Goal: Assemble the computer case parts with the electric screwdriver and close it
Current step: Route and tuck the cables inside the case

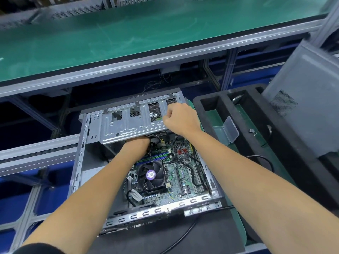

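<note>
The case [146, 160] is lying open on its side on the surface [236, 224], showing grey steel walls, a green board [185, 173] with a black fan [150, 175] and black cables. Its long axis is running away from the person, the drive cage [128, 123] sitting at the far end. The left hand [141, 143] is reaching under the cage, fingers hidden, so its grip cannot be told. The right hand [180, 118] is resting fisted on the cage's right edge; anything pinched is hidden. A black foam tray [275, 143] is sitting just right, a grey panel [304, 85] leaning beyond.
</note>
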